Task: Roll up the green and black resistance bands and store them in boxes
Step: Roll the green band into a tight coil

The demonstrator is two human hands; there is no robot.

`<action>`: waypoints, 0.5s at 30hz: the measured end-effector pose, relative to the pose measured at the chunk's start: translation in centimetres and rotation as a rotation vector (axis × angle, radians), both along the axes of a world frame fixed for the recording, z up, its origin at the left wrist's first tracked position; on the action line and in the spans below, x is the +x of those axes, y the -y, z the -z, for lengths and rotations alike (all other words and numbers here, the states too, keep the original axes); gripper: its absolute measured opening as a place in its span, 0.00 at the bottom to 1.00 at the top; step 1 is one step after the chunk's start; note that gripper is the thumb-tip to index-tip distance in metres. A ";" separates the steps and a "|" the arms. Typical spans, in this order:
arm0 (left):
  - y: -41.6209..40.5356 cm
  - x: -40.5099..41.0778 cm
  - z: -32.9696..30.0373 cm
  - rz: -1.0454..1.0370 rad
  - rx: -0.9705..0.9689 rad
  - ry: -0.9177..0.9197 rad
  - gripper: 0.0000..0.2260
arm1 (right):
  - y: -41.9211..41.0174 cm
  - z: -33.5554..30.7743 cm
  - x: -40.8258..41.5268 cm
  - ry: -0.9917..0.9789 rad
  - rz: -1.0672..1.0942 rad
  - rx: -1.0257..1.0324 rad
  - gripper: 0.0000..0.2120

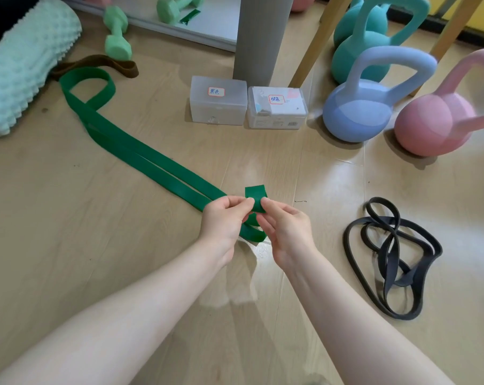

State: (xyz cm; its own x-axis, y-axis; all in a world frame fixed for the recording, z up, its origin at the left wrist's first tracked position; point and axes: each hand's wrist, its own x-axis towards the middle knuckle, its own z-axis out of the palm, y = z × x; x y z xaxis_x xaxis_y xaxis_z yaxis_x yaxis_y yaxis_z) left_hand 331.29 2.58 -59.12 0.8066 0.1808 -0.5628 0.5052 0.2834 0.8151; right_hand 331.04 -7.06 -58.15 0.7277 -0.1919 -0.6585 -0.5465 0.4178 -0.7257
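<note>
The soft, springy green band (141, 151), well left of the boxes (247, 107), is pinched at its folded end by left hand (224, 218) and right hand (285, 232); a tight hold there is judged necessary.

This looks like a home workout corner or small exercise room. Past the hands (252, 220), on a pale wood-look floor (68, 245), stand soft-coloured kettlebells: a blue one (360, 112), a pink one (426, 126) and a teal one (357, 51). Far to the left of the hands lie a knobbly mint foam roller (21, 68) and a green dumbbell (116, 34) by a mirror (207, 15). Stretch bands lie on the floor too, a black one (393, 257) just right of the hands.
</note>
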 end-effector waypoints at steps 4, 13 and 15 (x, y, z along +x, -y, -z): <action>-0.3 0.2 0.0 -0.015 -0.047 0.000 0.10 | 0.5 0.1 0.0 0.006 0.083 0.156 0.18; -0.7 -0.3 0.4 0.114 -0.062 -0.068 0.07 | 1.5 0.7 -0.8 -0.048 -0.072 0.291 0.13; -0.4 -0.3 0.4 0.098 -0.045 -0.074 0.05 | 1.3 1.0 -0.9 -0.057 -0.038 0.326 0.14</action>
State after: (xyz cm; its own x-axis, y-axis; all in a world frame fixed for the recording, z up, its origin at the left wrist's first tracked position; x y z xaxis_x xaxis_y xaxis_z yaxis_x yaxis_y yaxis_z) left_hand 330.96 2.95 -59.55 0.7749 0.0763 -0.6274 0.5909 0.2650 0.7620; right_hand 330.14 -8.35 -59.15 0.6905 0.0623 -0.7206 -0.6021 0.6016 -0.5249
